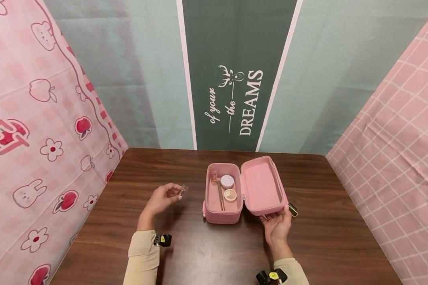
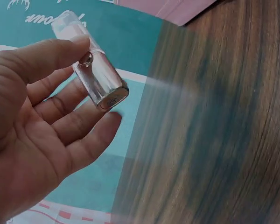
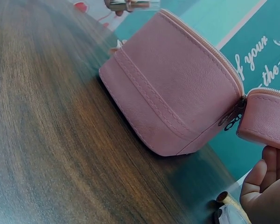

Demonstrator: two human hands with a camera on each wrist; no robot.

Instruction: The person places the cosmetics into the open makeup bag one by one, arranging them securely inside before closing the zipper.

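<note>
My left hand (image 1: 164,196), left of the pink makeup case (image 1: 222,217), pinches a lipstick tube (image 2: 102,79) between thumb and fingers. The tube has a shiny metallic body and a clear end. With its lid (image 1: 262,184) folded out to the right, the case stands unzipped on the table. My right hand (image 1: 278,227) holds the lid's near edge from below; some of its fingers are hidden. Inside the case lie a small pinkish tube (image 1: 214,178), a slim brown pencil (image 1: 220,196), a round white compact (image 1: 227,181) and a round sectioned palette (image 1: 230,195).
A black and gold tube (image 1: 293,210) lies on the wooden table (image 1: 199,253) just right of the lid. Zipper pulls (image 3: 233,121) hang near the hinge in the right wrist view. Printed cloths (image 1: 135,79) surround the table at the back and sides.
</note>
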